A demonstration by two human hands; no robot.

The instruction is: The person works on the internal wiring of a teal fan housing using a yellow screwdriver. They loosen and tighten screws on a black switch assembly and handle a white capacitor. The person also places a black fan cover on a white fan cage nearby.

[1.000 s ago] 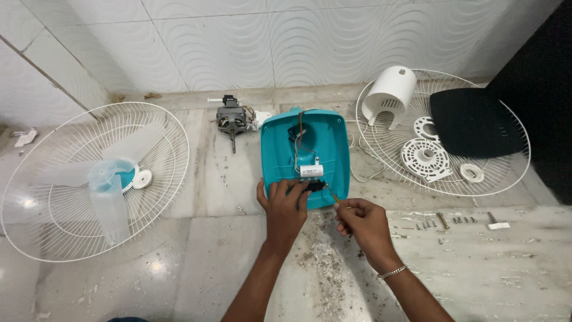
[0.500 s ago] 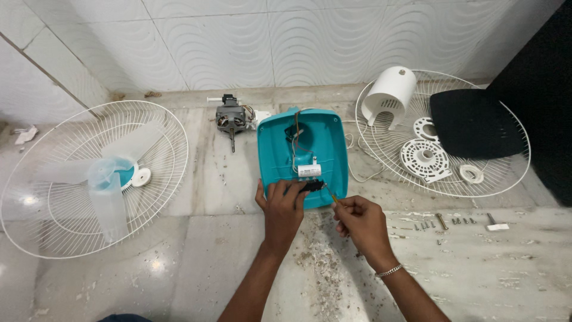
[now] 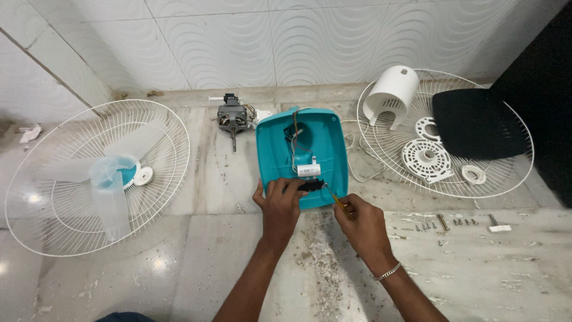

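A teal fan base shell [image 3: 271, 146] lies open side up on the marble floor, with wires and a small white capacitor [image 3: 308, 170] inside. My left hand [image 3: 280, 206] grips the shell's near edge and pinches a small black part [image 3: 311, 186] there. My right hand [image 3: 360, 223] is shut on a thin screwdriver [image 3: 333, 198] whose tip points at that black part.
A fan motor [image 3: 231, 119] lies behind the shell. At left, a white wire guard [image 3: 36, 179] holds a clear blade set [image 3: 110, 185]. At right, a second guard [image 3: 506, 173] holds a white motor cover [image 3: 390, 95], a black pad [image 3: 476, 122] and white plates. Loose screws [image 3: 447, 223] lie at right.
Both hands stay at the shell's near edge. The right hand with the screwdriver has shifted only slightly; the shell has not moved.
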